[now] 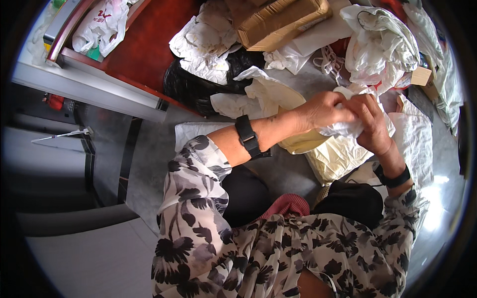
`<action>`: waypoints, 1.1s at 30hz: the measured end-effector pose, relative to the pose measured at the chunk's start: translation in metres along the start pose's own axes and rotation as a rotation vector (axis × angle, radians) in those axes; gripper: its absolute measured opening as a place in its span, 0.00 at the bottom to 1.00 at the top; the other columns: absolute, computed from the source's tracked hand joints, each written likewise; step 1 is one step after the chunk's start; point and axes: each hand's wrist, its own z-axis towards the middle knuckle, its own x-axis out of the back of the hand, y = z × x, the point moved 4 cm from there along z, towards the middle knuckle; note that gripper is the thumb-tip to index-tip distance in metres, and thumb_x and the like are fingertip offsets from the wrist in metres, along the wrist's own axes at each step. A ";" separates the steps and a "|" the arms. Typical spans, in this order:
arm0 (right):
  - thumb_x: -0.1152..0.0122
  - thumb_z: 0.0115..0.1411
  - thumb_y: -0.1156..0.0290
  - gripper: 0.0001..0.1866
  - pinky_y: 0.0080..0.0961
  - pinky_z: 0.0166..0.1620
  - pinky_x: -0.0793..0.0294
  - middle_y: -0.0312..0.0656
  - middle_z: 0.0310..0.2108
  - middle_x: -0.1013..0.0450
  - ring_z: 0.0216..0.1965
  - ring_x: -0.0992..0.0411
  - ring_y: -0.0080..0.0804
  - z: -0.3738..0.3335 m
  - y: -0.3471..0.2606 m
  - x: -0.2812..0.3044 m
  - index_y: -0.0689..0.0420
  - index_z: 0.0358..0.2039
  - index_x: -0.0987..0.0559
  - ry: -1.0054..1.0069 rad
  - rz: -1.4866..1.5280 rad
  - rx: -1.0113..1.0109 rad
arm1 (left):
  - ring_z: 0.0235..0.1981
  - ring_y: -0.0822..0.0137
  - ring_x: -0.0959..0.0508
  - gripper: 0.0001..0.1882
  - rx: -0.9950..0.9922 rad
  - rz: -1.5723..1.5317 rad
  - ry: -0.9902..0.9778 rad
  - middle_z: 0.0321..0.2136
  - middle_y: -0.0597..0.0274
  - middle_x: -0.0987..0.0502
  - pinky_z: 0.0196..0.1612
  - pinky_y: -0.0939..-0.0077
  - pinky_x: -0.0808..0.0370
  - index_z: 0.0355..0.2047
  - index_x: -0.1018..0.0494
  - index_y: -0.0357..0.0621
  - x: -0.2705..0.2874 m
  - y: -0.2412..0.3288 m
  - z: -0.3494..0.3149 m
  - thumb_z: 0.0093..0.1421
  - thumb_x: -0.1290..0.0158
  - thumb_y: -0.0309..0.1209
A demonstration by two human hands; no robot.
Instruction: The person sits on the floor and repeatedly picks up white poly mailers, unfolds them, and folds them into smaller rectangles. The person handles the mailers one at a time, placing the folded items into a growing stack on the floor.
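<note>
One white plastic bag (102,25) with red print sits at the far left beside reddish wooden furniture (134,57). Next comes a glossy black plastic bag (176,82), topped by a rumpled white heap (206,37); a cardboard box (285,22) lies tilted beyond. A pale yellow sheet (273,92) spreads behind the left forearm, where a sleeve or wristband could snag its loose edge and drag it along. Right of centre, the person's left hand (330,113) and right hand (371,121) come together, each grip clamped on a crumpled white bundle (343,129), which is held between them above a creased cream packet (340,159). The bundle looks thin, like paper or film, so an uneven pull might tear it, and a loosened finger could let it drop among similar pale scraps, easily lost. What lies inside its folds is hidden, so anything wrapped there could spill unnoticed. Farther right, a bulky, knotted-looking white sack (382,47) crowds the space just behind the hands; a knuckle brushing it might topple it toward them.
</note>
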 end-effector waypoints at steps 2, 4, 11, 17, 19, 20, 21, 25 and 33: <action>0.33 0.41 0.80 0.24 0.34 0.42 0.27 0.44 0.34 0.25 0.38 0.26 0.44 -0.010 0.004 0.000 0.59 0.44 0.22 -0.036 0.138 -0.049 | 0.39 0.70 0.22 0.30 -0.030 0.275 -0.088 0.39 0.56 0.22 0.40 0.72 0.25 0.52 0.33 0.40 0.006 -0.011 -0.013 0.51 0.34 0.34; 0.38 0.48 0.84 0.16 0.25 0.41 0.28 0.43 0.31 0.24 0.35 0.24 0.33 -0.027 0.016 -0.003 0.63 0.39 0.21 -0.058 0.411 -0.287 | 0.35 0.63 0.20 0.29 -0.238 0.607 -0.081 0.34 0.54 0.20 0.39 0.68 0.25 0.47 0.28 0.43 0.016 -0.017 -0.025 0.46 0.32 0.39; 0.52 0.53 0.85 0.14 0.16 0.47 0.36 0.31 0.36 0.29 0.40 0.33 0.18 -0.064 0.048 0.033 0.60 0.39 0.24 0.263 0.721 -0.648 | 0.32 0.52 0.22 0.23 -0.062 1.022 -0.041 0.25 0.53 0.22 0.36 0.61 0.28 0.34 0.21 0.44 0.071 -0.030 -0.040 0.42 0.34 0.47; 0.48 0.47 0.80 0.25 0.23 0.56 0.39 0.35 0.45 0.31 0.50 0.35 0.25 -0.048 0.049 0.063 0.58 0.50 0.29 0.179 0.753 -0.689 | 0.22 0.54 0.25 0.13 -0.575 1.378 0.251 0.19 0.58 0.26 0.32 0.63 0.29 0.21 0.27 0.45 0.089 0.036 -0.038 0.44 0.36 0.37; 0.43 0.48 0.77 0.28 0.25 0.57 0.39 0.39 0.50 0.32 0.53 0.36 0.27 -0.036 0.040 0.057 0.61 0.53 0.31 -0.043 0.632 -0.505 | 0.21 0.55 0.25 0.13 -0.782 1.393 0.454 0.17 0.62 0.28 0.29 0.63 0.30 0.18 0.34 0.47 0.075 0.056 -0.035 0.44 0.38 0.28; 0.40 0.49 0.77 0.29 0.24 0.56 0.37 0.38 0.48 0.30 0.52 0.34 0.26 -0.031 0.040 0.052 0.61 0.54 0.30 -0.051 0.676 -0.499 | 0.21 0.56 0.25 0.11 -0.806 1.368 0.488 0.16 0.62 0.29 0.26 0.63 0.31 0.20 0.33 0.47 0.066 0.060 -0.033 0.43 0.39 0.28; 0.40 0.51 0.78 0.26 0.23 0.55 0.36 0.37 0.46 0.28 0.49 0.32 0.25 -0.027 0.044 0.046 0.61 0.53 0.29 -0.080 0.710 -0.593 | 0.20 0.56 0.26 0.11 -0.865 1.319 0.479 0.16 0.62 0.29 0.25 0.63 0.31 0.20 0.33 0.47 0.058 0.064 -0.032 0.42 0.39 0.28; 0.43 0.61 0.76 0.12 0.21 0.46 0.30 0.35 0.38 0.25 0.41 0.29 0.20 -0.012 0.063 0.059 0.62 0.46 0.24 0.253 0.449 -0.655 | 0.23 0.57 0.23 0.14 -0.661 1.226 0.450 0.21 0.62 0.26 0.29 0.65 0.26 0.23 0.31 0.45 0.062 0.056 -0.036 0.43 0.35 0.32; 0.48 0.68 0.70 0.10 0.14 0.42 0.33 0.31 0.34 0.26 0.36 0.32 0.15 -0.005 0.062 0.109 0.60 0.46 0.25 0.419 0.204 -0.548 | 0.42 0.56 0.23 0.20 -0.263 1.054 0.263 0.38 0.63 0.24 0.43 0.66 0.25 0.36 0.24 0.46 0.108 -0.007 -0.046 0.43 0.34 0.38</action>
